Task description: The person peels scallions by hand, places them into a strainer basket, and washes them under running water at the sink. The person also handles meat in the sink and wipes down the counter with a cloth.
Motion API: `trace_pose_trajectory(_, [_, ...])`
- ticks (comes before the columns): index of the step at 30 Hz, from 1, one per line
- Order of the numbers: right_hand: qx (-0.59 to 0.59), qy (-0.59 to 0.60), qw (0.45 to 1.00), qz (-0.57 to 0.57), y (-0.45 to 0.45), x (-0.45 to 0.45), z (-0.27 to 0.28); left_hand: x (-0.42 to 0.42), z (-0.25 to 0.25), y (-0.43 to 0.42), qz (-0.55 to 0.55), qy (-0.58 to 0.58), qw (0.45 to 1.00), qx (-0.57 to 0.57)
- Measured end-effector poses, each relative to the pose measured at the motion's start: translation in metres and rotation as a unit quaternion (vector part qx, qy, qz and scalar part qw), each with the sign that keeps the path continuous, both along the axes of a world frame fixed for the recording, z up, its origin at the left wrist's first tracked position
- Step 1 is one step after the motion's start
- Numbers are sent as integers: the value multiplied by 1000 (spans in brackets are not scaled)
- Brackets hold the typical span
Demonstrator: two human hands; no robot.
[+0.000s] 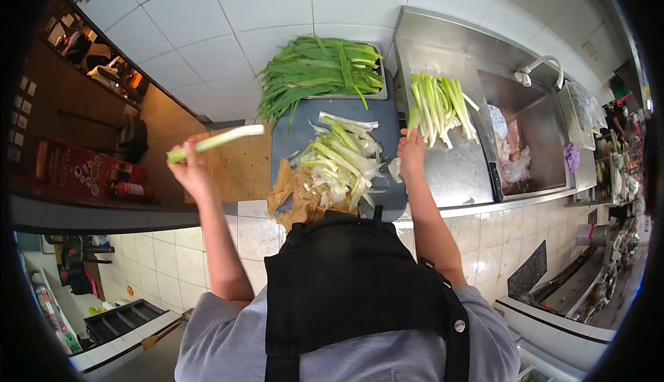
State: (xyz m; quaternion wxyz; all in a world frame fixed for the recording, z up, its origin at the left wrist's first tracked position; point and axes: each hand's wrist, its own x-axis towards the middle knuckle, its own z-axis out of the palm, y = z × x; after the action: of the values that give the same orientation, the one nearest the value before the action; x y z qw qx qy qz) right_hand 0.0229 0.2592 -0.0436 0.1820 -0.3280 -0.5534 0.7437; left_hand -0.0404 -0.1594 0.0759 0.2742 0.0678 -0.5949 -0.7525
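"Where do we have the leek (235, 135)?"

"Out at 9 o'clock, in our left hand (188, 164), off the side of the board (285, 143). That grip is closed round the green end, and the white end sticks out between 2 and 3 o'clock."

"And our right hand (413, 152)?"

"Between 2 and 3 o'clock, fingers at the left edge of the leek pile (439, 108). We can't tell whether that grip is closed on a stalk or only touches one, as fingers and greens overlap."

"How does the pile lie?"

"On the metal worktop (443, 181), at 2 o'clock, side by side, green ends towards 11 and white ends towards 5."

"What fills our middle?"

"A loose heap of peelings (339, 160) on the board, with what looks like crumpled brown paper (282, 187) at its 8 o'clock side. At 12 o'clock, long green leaves (304, 70) lie in a metal tray (382, 70) and spill over towards 9."

"Further out?"

"At 3 o'clock, a knife (496, 183) beside the sink (546, 153), plastic bags (515, 160) inside it, and a purple scrubber (571, 157) past it. The tap (539, 70) stands at 2, and we see a fire extinguisher (131, 189) at 9."
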Motion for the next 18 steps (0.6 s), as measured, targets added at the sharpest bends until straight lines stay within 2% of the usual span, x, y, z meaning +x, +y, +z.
trace_pose_trajectory(1, [87,-59,993,48,0,6,4,-4,9,-8,6,10,1000,10])
trace_pose_trajectory(3, [191,-60,961,190,-6,-3,-33,-3,15,9,17,-18,1000,16])
trace_pose_trajectory(4, [269,-121,926,237,-27,-2,-10,-3,15,23,-12,-40,999,13])
trace_pose_trajectory(5, [230,-107,931,261,-44,-4,-9,-2,14,35,-42,-63,997,11])
trace_pose_trajectory(6, [385,-103,878,265,-57,-4,-18,-3,3,45,-65,-61,996,29])
trace_pose_trajectory(7, [529,-97,801,262,-69,-4,-18,1,1,58,-82,-73,993,38])
trace_pose_trajectory(8, [529,-96,802,261,-76,0,-17,3,-5,66,-90,-88,992,11])
trace_pose_trajectory(10, [615,-11,738,275,-93,12,28,9,-6,81,-97,-102,990,-15])
trace_pose_trajectory(11, [615,-12,739,276,-101,14,43,13,-2,90,-114,-102,988,-14])
trace_pose_trajectory(13, [419,87,811,399,-112,19,62,20,1,103,-133,-104,986,-11])
trace_pose_trajectory(18, [456,49,781,425,-119,25,53,23,-3,119,-173,-96,980,-29])
